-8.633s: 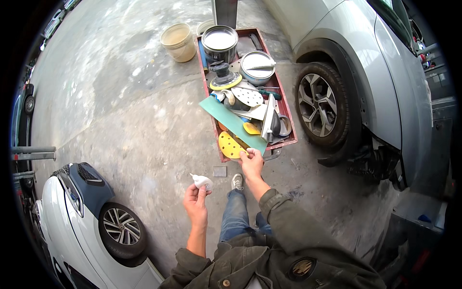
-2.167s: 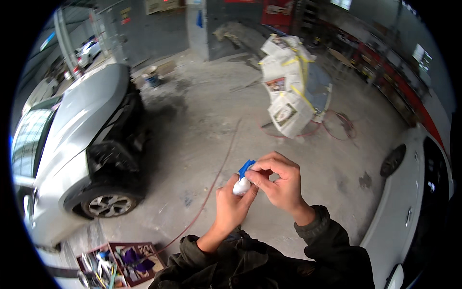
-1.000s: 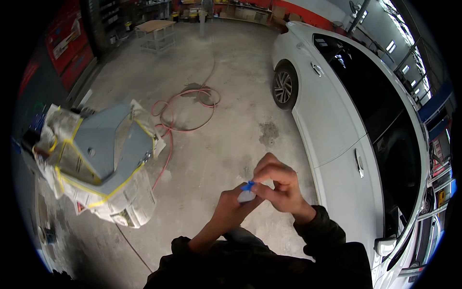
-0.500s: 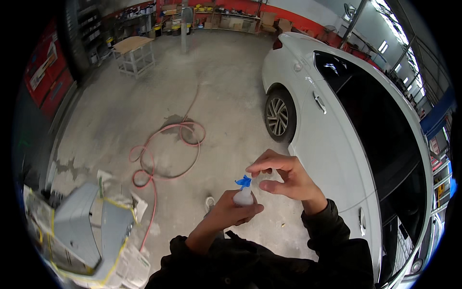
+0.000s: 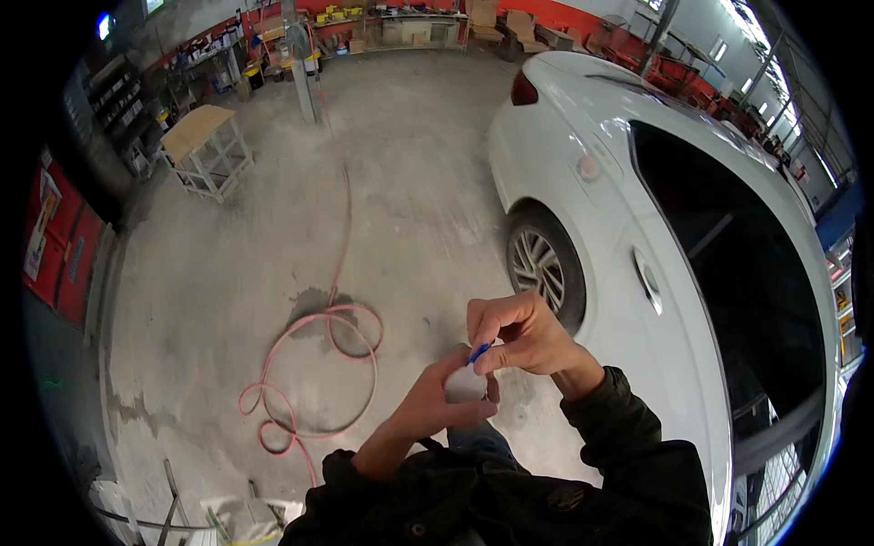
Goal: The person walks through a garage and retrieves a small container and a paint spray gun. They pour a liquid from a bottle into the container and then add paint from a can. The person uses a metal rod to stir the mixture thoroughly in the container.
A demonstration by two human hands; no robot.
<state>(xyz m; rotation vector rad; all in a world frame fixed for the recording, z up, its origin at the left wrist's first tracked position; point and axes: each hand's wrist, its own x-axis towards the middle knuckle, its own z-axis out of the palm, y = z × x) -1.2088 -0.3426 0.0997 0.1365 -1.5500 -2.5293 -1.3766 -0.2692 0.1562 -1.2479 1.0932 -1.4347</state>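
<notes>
The left hand point(image 5: 435, 405) grips a small white container point(image 5: 464, 386) at chest height; the right hand point(image 5: 519, 335) pinches its blue tip point(image 5: 479, 352); steadying the container probably keeps the pinch clean.

Head-worn fisheye, steeply downward, close above hands, workshop floor point(image 5: 228, 273) beyond.

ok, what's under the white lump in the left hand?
The left hand cups the white lump from below; its palm hides the underside. The right hand pinches a small blue piece on top.
</notes>
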